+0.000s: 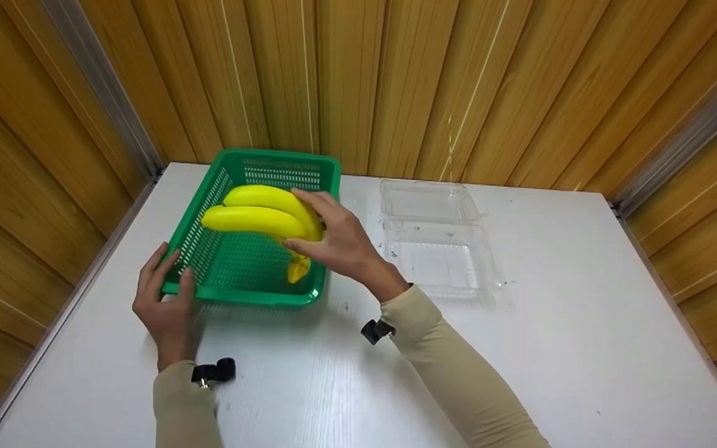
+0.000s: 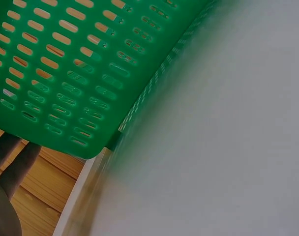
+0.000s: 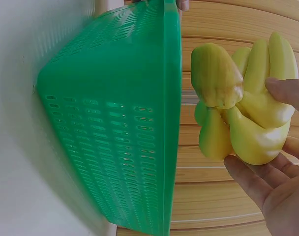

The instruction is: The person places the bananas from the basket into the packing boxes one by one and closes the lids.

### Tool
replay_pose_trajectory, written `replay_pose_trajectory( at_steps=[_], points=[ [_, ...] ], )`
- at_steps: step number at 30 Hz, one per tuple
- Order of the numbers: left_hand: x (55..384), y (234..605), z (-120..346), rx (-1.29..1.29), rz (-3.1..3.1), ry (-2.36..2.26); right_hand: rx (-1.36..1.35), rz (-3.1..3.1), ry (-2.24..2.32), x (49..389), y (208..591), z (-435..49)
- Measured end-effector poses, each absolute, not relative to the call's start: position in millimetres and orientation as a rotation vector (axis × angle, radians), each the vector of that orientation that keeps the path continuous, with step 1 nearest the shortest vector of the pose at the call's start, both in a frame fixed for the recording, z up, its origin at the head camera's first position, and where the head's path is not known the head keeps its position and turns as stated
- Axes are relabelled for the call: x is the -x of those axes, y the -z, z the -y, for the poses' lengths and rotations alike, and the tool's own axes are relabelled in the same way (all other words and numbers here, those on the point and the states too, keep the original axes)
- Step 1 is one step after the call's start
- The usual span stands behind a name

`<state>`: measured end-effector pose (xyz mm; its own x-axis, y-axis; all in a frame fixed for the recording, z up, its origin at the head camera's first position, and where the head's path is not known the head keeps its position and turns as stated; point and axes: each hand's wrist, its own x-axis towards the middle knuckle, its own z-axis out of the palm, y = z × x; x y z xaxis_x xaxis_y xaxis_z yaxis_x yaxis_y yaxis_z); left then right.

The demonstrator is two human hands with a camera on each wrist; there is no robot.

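Note:
A bunch of yellow bananas [image 1: 256, 218] is held in my right hand [image 1: 343, 239], thumb on the near side and fingers on the far side. It hangs over the green plastic basket [image 1: 259, 297], its stem end pointing down toward the near right corner. In the right wrist view the bunch [image 3: 257, 113] shows stem end first, beside the basket rim [image 3: 172, 123]. My left hand [image 1: 162, 311] grips the basket's near left corner, with fingers over the left rim and thumb at the front rim. Two of its fingers [image 2: 19, 169] show past the rim in the left wrist view.
Right of the basket, a clear plastic clamshell box [image 1: 439, 258] lies with its lid [image 1: 430, 202] folded back toward the wall. All stand on a white table [image 1: 551, 348] bounded by wood-look panels [image 1: 358, 81] at the back and sides.

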<state>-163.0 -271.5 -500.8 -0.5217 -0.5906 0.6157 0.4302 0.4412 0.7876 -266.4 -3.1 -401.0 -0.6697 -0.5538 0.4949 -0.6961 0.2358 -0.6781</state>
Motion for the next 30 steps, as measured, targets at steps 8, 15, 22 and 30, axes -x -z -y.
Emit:
replay_pose_trajectory(
  at_steps=[8,15,22,30],
  points=[
    [161.7,499.4,270.4,-0.149,1.695,1.291,-1.148,2.324,-1.45,262.3,403.9,-11.0],
    [164.7,503.4,272.7,-0.138,1.693,1.279,-1.084,2.305,-1.503,258.8,409.6,-23.8],
    [177.0,528.1,287.3,-0.176,1.709,1.273,-1.018,2.272,-1.531,255.5,417.8,-35.2],
    [168.1,510.4,275.0,-0.169,1.692,1.298,-0.955,2.258,-1.571,253.5,425.6,-47.1]
  ],
)
